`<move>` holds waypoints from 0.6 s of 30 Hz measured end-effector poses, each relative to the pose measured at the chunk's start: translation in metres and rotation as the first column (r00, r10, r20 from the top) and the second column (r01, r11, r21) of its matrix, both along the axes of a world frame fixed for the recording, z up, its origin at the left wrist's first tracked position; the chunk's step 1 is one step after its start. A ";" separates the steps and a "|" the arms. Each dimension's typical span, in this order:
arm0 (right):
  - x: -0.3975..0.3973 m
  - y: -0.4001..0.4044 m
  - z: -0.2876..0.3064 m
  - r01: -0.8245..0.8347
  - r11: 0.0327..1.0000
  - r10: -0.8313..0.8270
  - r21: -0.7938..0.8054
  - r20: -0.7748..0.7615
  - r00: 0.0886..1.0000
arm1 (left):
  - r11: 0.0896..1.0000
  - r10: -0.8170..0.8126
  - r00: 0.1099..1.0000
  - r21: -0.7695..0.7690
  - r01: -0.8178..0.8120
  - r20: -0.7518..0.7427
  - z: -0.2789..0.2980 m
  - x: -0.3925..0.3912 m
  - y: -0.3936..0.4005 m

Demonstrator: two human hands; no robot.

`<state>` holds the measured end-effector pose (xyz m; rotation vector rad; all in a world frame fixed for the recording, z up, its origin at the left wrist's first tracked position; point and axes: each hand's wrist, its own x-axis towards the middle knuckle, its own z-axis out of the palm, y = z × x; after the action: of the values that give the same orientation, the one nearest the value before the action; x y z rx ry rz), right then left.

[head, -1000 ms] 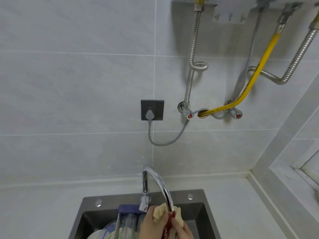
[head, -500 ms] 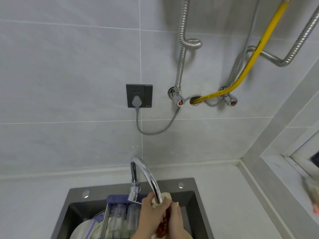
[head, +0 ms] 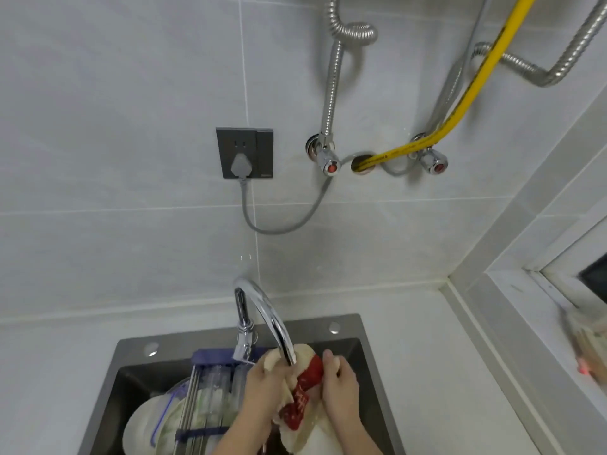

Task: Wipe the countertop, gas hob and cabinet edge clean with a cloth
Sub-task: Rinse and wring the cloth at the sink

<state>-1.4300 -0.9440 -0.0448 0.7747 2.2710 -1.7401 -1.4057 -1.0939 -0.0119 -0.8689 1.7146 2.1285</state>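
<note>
Both my hands hold a cream cloth (head: 303, 354) with a red printed patch over the dark sink (head: 210, 341), right under the spout of the chrome tap (head: 262, 310). My left hand (head: 262, 385) grips the cloth's left side, fingers curled round it. My right hand (head: 340, 379) grips the right side beside the red patch. The pale countertop (head: 410, 356) runs around the sink. No gas hob or cabinet edge is in view.
A drying rack (head: 210, 382) with plates and glasses fills the sink's left half. On the tiled wall are a socket with a grey plug (head: 244, 152), valves and metal and yellow hoses. A window ledge (head: 542, 323) on the right holds a blurred object.
The view has tilted downward, showing more of the sink and my hands. My hands have spread apart on the cloth under the spout, exposing more of its red patch.
</note>
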 end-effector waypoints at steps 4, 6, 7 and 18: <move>0.006 0.006 0.023 -0.002 0.999 0.001 -0.036 -0.034 0.999 | 0.965 0.067 0.996 0.248 -0.081 0.065 0.007 -0.003 -0.009; 0.011 0.012 0.020 -0.018 1.000 0.017 -0.006 -0.045 0.999 | 0.937 0.019 0.998 0.347 -0.041 0.067 0.012 0.001 -0.010; 0.009 0.014 0.015 -0.025 1.000 0.025 -0.010 -0.052 0.998 | 0.927 0.002 0.996 0.374 -0.037 0.094 0.016 0.001 -0.009; 0.027 -0.041 0.019 0.262 0.749 -0.153 -0.609 0.227 0.962 | 0.938 0.051 0.973 -0.323 -0.124 -0.226 0.025 -0.002 0.034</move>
<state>-1.4030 -0.9847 -0.0256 0.9829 1.3601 -2.2487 -1.4081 -1.0599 0.0127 -0.8376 2.2384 2.0833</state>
